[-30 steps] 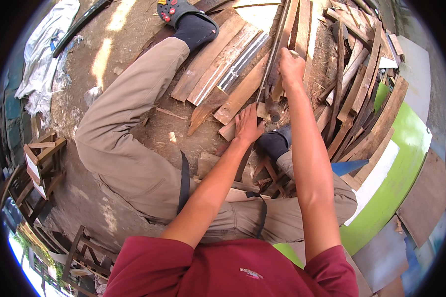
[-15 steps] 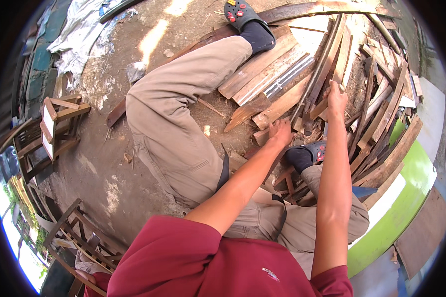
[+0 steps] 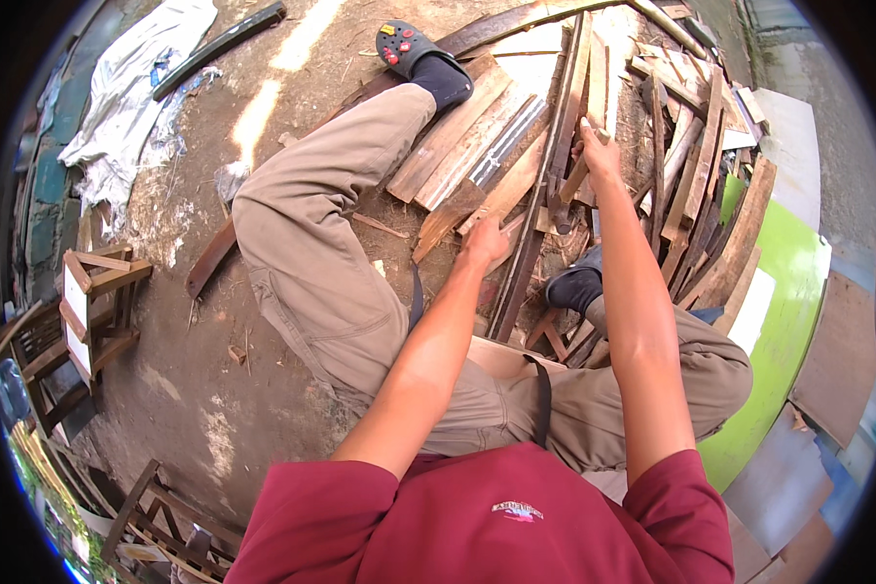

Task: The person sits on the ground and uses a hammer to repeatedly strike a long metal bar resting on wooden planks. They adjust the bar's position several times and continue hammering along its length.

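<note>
My right hand [image 3: 600,156] is closed round the wooden handle of a hammer [image 3: 574,181]. Its dark head [image 3: 560,212] hangs low beside a long dark wooden beam [image 3: 545,161], which runs from the far end of the pile toward my lap. To the left of the beam, my left hand [image 3: 485,241] has its fingers curled by the end of a pale piece of wood [image 3: 502,259]; what lies inside the fingers is hidden. Short planks [image 3: 448,127] lie side by side just beyond the left hand.
A heap of scrap wood [image 3: 696,185] spreads on the right, beside a green panel [image 3: 774,273]. My legs [image 3: 331,224] are spread around the work, feet in dark clogs [image 3: 404,47]. Wooden frames [image 3: 97,302] stand at left; white cloth [image 3: 146,78] lies far left.
The view has shifted, so the scene appears moved left. My left hand has drawn away from the beam to its left side. The hammer remains in my right hand.
</note>
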Motion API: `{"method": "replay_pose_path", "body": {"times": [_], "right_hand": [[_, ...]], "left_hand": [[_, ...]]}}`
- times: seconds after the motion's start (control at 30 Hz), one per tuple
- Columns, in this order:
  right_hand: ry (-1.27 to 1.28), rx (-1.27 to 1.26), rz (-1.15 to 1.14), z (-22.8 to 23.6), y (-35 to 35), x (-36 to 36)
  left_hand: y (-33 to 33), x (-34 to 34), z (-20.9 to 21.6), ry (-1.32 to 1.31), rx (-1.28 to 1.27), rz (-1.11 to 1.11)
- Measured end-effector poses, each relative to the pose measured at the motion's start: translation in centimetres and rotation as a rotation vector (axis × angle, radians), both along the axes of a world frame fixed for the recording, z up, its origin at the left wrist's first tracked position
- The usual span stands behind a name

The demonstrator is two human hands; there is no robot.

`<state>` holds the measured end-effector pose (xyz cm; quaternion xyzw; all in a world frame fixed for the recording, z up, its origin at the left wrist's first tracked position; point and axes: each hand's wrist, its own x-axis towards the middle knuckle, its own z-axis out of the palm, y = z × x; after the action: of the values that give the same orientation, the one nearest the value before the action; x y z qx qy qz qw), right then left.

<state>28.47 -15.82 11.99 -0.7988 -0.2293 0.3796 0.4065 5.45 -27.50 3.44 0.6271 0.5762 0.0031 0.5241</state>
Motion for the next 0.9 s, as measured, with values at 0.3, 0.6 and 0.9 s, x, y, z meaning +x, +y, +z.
{"method": "replay_pose_path", "body": {"times": [0.3, 0.6, 0.9], "right_hand": [[0.0, 0.057, 0.066, -0.7, -0.7, 1.0], [-0.163, -0.048, 0.043, 1.0, -1.6, -1.5], [-0.141, -0.003, -0.048, 1.2, -2.4, -1.1]], "left_hand": [[1.3, -1.4, -0.6, -0.205, 0.047, 0.308], [1.1, 1.3, 1.6, -0.306, 0.11, 0.363], [5.3, 7.2, 4.4, -0.558, -0.062, 0.395]]}}
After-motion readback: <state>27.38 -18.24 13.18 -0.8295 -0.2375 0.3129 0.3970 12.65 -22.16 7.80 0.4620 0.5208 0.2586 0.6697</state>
